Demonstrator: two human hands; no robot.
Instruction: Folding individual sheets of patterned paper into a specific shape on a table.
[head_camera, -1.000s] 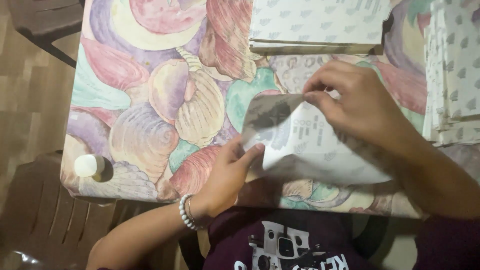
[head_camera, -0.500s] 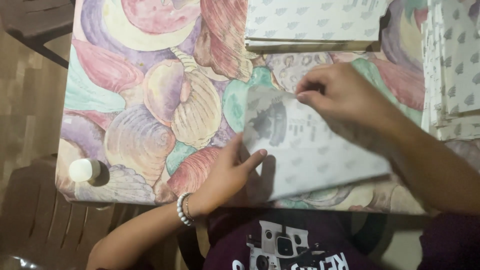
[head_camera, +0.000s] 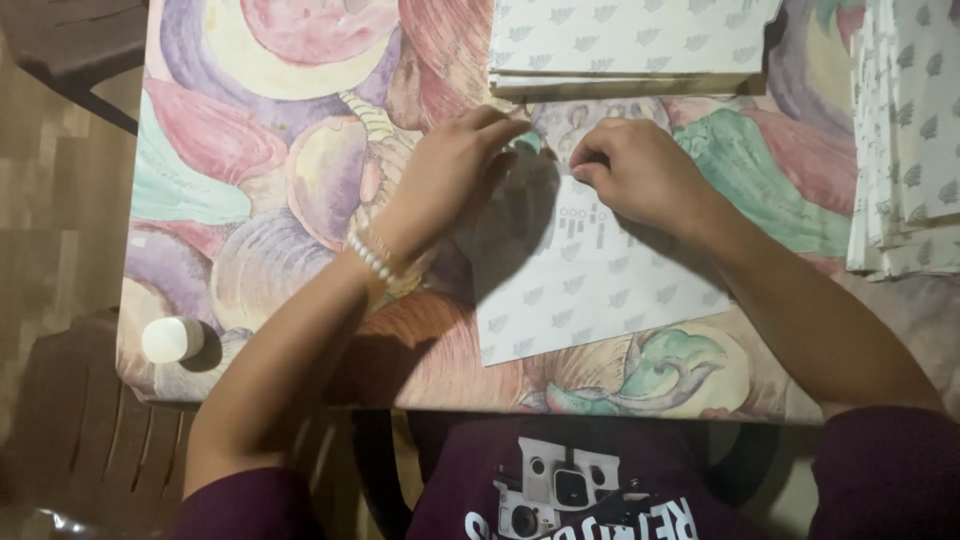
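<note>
A white paper sheet (head_camera: 590, 290) with a faint grey pattern lies flat on the table, which is covered by a cloth (head_camera: 250, 160) painted with pastel shells. My left hand (head_camera: 445, 180) presses its fingertips on the sheet's upper left part. My right hand (head_camera: 640, 175) has its fingers curled onto the sheet's top edge. Both hands rest on the paper near its far edge, a few centimetres apart. A beaded bracelet (head_camera: 370, 258) circles my left wrist.
A stack of the same patterned paper (head_camera: 630, 45) lies at the far side of the table. Another stack (head_camera: 905, 150) sits along the right edge. A small white cylinder (head_camera: 172, 340) stands at the near left corner. A brown chair (head_camera: 70, 420) is at lower left.
The raised, folded-over part of the sheet has been pressed flat. Both hands have moved up to the sheet's far edge, the left hand from its near left corner.
</note>
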